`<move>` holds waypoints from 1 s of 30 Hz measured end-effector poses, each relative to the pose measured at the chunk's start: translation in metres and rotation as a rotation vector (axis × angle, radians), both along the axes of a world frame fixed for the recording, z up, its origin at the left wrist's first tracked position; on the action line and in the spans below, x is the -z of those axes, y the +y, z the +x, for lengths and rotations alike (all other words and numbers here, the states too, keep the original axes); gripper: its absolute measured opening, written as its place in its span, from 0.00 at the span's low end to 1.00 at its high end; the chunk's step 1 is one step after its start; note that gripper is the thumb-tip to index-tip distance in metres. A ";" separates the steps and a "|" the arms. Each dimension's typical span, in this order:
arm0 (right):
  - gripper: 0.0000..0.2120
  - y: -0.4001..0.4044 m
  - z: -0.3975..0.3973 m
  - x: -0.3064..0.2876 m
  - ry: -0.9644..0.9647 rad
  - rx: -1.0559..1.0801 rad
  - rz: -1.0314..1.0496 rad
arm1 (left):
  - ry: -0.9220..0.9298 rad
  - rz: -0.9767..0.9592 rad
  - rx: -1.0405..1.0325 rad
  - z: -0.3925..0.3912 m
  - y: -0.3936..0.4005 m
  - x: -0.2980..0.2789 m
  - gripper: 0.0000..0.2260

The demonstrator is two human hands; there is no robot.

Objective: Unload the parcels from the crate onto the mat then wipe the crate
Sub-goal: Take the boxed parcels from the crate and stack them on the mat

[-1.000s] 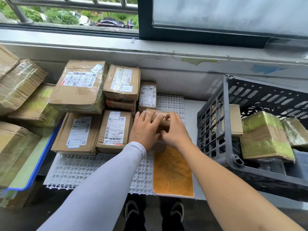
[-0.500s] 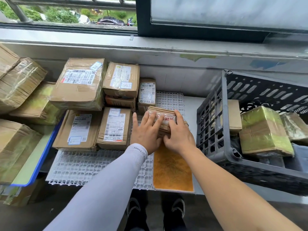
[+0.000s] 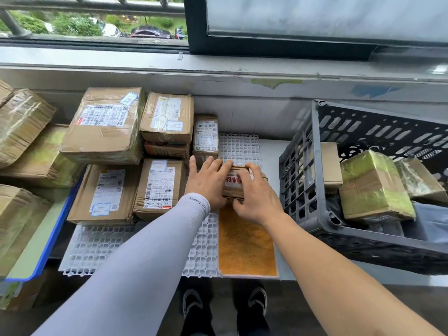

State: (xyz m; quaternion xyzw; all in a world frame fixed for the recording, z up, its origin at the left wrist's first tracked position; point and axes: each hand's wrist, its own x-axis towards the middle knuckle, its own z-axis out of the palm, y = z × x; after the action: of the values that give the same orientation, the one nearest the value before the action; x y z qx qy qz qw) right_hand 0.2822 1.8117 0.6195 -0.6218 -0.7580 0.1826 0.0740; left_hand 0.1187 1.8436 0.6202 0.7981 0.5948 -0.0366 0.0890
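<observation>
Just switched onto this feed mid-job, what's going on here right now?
A person is setting a small parcel down on the white grid mat, with the left hand and right hand both on it. Several cardboard parcels already sit on the mat to its left. The dark crate on the right is not empty yet: a green-taped parcel and others remain inside. An orange cloth lies near the mat's front edge; wiping hasn't started.

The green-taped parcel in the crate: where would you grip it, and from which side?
Grip the green-taped parcel across its two long side faces, coming from above through the open top of the crate. It lies tilted with its broad top face exposed, while the crate walls and neighbouring parcels likely block a sideways approach.
</observation>
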 end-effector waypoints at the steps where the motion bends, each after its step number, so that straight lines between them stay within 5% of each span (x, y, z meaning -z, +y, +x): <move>1: 0.39 0.002 0.000 0.000 0.002 0.003 -0.019 | -0.002 0.023 -0.002 0.000 -0.002 -0.001 0.45; 4: 0.50 0.006 -0.004 -0.003 -0.053 -0.013 -0.039 | 0.011 0.121 0.021 -0.001 -0.008 -0.007 0.42; 10: 0.46 -0.002 -0.012 0.002 -0.185 -0.060 0.103 | 0.047 0.249 0.006 -0.003 -0.031 0.008 0.41; 18: 0.33 -0.035 -0.014 0.039 -0.134 -0.059 -0.116 | 0.085 0.055 -0.006 -0.006 -0.071 0.037 0.33; 30: 0.41 -0.032 -0.012 0.044 -0.194 -0.017 -0.214 | 0.091 -0.074 -0.056 -0.005 -0.074 0.053 0.32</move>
State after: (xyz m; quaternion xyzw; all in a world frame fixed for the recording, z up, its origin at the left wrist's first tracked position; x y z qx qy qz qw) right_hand 0.2706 1.7798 0.5753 -0.6343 -0.7431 0.2020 -0.0683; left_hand 0.1134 1.7695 0.5674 0.7748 0.6186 -0.0922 0.0923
